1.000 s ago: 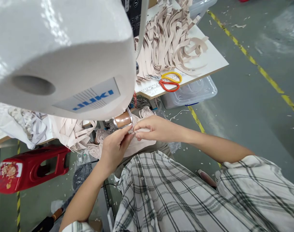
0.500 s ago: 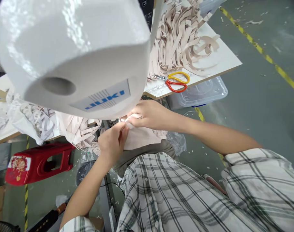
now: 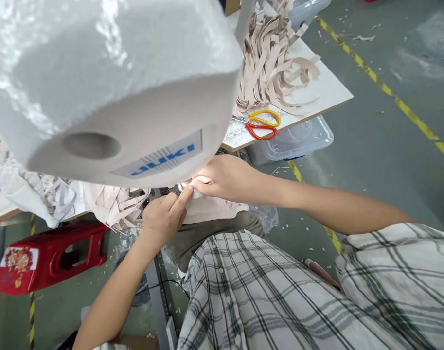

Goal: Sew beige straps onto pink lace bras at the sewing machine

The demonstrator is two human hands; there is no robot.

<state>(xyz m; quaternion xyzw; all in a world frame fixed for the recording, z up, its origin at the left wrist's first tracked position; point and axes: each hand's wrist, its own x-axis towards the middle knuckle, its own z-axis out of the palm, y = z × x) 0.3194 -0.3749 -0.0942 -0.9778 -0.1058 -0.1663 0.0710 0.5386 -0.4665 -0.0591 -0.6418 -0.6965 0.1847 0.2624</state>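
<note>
Watching remotely: pale fabric (image 3: 212,210) just below the machine head (image 3: 134,112), near the lap (image 3: 185,244). Right hand (image 3: 227,177) pinches its fold; left hand (image 3: 163,216) has a fingertip on it, whether pinched I can't tell. My worry: uneven pull could skew the fold, or fingers stray under the head, where I'm blind

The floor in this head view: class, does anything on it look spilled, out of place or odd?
Yes: pale scraps are scattered over the grey-green floor, on both sides of the yellow-and-black tape. They look odd because they lie loose, like dropped litter.
</note>
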